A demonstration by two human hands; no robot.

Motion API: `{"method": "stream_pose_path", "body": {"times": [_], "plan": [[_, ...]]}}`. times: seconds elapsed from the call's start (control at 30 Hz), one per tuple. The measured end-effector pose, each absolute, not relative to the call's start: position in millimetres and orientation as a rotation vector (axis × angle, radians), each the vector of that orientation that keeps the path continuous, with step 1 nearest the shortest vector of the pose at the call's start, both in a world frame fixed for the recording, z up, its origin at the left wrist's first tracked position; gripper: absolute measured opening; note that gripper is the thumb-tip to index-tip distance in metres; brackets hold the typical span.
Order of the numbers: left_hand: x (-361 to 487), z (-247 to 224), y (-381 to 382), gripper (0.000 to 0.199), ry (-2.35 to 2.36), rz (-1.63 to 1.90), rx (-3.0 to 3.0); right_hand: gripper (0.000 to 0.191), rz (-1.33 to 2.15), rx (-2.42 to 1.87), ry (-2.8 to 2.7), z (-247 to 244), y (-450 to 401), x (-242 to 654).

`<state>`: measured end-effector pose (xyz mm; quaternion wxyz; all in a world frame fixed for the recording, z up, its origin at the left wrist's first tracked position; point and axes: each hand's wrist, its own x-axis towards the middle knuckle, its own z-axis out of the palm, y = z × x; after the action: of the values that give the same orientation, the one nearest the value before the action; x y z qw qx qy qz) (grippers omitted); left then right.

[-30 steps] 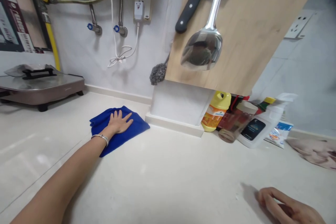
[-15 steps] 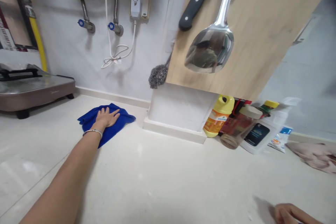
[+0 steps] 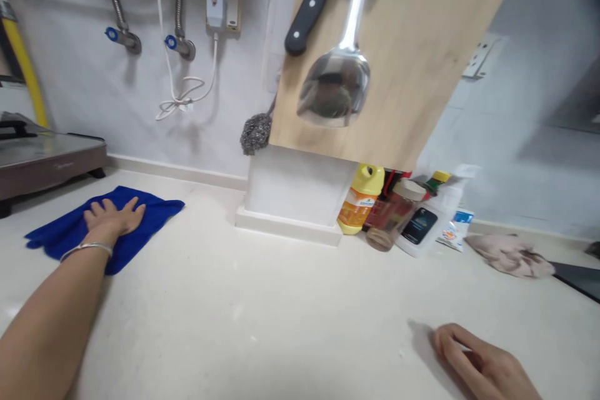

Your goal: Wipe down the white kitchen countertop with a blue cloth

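My left hand point(image 3: 114, 217) lies flat, fingers spread, on a blue cloth point(image 3: 140, 240) on the pale countertop point(image 3: 262, 312). A silver bangle point(image 3: 87, 249) circles that wrist. Creases run through the cloth, and its left part reaches in front of the electric griddle point(image 3: 51, 159). At the lower right, my right hand point(image 3: 482, 359) hovers over or rests on the counter with curled fingers. No object shows in it.
A wooden board point(image 3: 403, 75) with a steel turner point(image 3: 335, 87) and black-handled knife point(image 3: 313, 6) overhangs the counter. Below stand a yellow bottle point(image 3: 360, 200), a jar point(image 3: 391, 219) and a white jug point(image 3: 422, 231). A crumpled pinkish cloth point(image 3: 510, 255) lies right. A steel scourer point(image 3: 255, 133) hangs mid-wall.
My left hand has slid the blue cloth leftward, and it is spread wider in front of the griddle. The view has turned right, and more of my right hand shows.
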<state>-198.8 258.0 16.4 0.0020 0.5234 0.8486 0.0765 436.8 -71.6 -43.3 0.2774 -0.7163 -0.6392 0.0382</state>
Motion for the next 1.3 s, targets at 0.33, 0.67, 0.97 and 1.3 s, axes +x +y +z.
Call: {"method": "stream_pose_path", "body": {"times": [0.33,0.67,0.97,1.3], "plan": [[-202.1,11.1,205.0,0.085,2.819,0.146,1.370,0.035,0.102,-1.844,-1.777,-28.8,-72.8,418.0],[-144.4,11.5,135.6,0.078,2.778,0.051,1.589,0.028,-0.015,-1.743,-1.823,-10.4,-81.5,403.1],[-25.9,1.9,54.2,0.072,2.431,-0.047,2.202,0.024,-0.073,-1.605,-1.882,-8.0,-90.2,387.6],[146.4,-10.9,-27.7,0.069,1.698,0.099,2.748,0.024,-0.072,-1.531,-1.625,-9.0,-88.5,370.8]]}}
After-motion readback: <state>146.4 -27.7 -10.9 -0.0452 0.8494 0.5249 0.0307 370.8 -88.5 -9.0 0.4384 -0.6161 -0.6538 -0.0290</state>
